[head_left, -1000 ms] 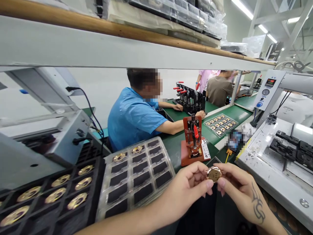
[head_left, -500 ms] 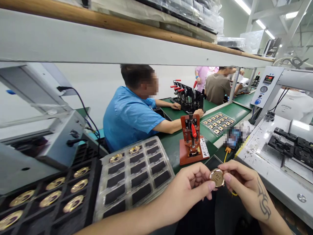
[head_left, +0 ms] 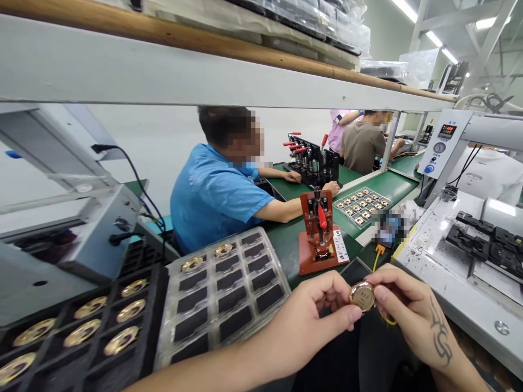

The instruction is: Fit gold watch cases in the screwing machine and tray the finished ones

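Note:
A round gold watch case (head_left: 362,296) is held between my two hands, its flat back with small printed marks turned up toward me. My left hand (head_left: 322,310) pinches its left edge between thumb and fingers. On the opposite edge, my right hand (head_left: 402,305) grips it with thumb and forefinger. Just beyond my hands stands a small red-brown press (head_left: 321,234) with a red lever. To the left lies a clear plastic tray (head_left: 231,283) with black-lined compartments; two gold pieces sit in its far row.
A black tray (head_left: 149,321) of gold rings lies at far left. A person in a blue shirt (head_left: 220,185) works beside a row of black clamps (head_left: 312,160). On the right are a white machine (head_left: 445,261) and a phone (head_left: 390,228). Another tray (head_left: 362,206) holds gold pieces.
The watch case and both hands stay nearly in place. The view has shifted very slightly. In the background, the person in pink has moved an arm.

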`<action>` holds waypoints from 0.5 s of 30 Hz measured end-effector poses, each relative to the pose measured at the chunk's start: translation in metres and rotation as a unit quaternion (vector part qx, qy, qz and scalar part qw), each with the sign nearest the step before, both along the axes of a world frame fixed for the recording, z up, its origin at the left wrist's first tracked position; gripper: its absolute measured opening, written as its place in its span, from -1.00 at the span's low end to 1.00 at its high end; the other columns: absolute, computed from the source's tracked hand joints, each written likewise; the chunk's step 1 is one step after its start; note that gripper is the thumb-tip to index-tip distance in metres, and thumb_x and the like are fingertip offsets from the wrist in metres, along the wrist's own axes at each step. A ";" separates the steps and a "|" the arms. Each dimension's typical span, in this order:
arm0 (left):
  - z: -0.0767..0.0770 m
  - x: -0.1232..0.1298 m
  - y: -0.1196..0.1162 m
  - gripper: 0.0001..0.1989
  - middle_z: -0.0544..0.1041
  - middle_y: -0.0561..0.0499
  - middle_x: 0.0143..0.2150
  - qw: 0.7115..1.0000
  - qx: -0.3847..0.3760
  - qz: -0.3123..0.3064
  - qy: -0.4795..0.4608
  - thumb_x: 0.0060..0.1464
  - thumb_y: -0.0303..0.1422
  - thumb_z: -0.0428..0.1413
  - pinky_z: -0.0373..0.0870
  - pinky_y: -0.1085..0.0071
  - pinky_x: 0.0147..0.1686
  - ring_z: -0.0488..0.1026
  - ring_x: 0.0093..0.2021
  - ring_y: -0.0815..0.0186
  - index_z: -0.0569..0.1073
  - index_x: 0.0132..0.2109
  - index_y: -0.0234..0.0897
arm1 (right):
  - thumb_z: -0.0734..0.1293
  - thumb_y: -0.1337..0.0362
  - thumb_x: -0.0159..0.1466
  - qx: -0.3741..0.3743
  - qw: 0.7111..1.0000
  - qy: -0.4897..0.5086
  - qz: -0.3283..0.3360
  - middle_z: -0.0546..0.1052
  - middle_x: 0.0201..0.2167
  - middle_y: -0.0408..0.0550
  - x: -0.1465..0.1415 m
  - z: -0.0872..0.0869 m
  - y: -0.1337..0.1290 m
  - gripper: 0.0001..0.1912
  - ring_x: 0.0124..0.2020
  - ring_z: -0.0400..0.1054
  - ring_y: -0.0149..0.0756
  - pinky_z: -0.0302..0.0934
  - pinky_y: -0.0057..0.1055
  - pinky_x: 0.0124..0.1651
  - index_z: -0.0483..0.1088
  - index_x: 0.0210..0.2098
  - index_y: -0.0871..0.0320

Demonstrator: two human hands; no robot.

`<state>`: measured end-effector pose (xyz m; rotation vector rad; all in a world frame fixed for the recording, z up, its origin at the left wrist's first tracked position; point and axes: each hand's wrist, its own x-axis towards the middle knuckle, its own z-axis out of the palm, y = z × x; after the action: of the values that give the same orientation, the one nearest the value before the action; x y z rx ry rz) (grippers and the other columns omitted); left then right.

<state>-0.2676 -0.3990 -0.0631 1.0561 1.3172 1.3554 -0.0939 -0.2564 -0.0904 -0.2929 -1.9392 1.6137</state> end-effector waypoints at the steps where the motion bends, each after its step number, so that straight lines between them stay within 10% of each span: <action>1: 0.000 0.000 0.000 -0.73 0.56 0.06 -0.34 1.000 -0.001 0.002 0.008 0.22 -0.22 0.33 0.38 0.37 -0.24 0.47 -0.32 0.32 0.42 -0.25 -0.25 | 0.36 0.13 0.54 0.002 1.000 0.001 0.002 0.53 -0.21 -0.14 0.000 0.000 0.000 -0.83 -0.36 0.40 -0.39 0.32 -0.49 -0.31 0.62 0.02 -0.11; 15: 0.009 0.000 -0.002 -0.80 0.55 0.05 -0.30 0.997 0.008 0.017 0.077 0.20 -0.28 0.32 0.40 0.33 -0.18 0.45 -0.27 0.29 0.48 -0.26 -0.25 | 0.38 0.05 0.53 -0.035 0.999 -0.019 -0.006 0.58 -0.21 -0.12 -0.001 0.002 -0.003 -0.78 -0.34 0.40 -0.40 0.33 -0.50 -0.27 0.63 -0.03 0.00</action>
<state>-0.2679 -0.4010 -0.0546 1.1734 1.4448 1.3318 -0.0950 -0.2593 -0.0881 -0.3648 -1.9093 1.6824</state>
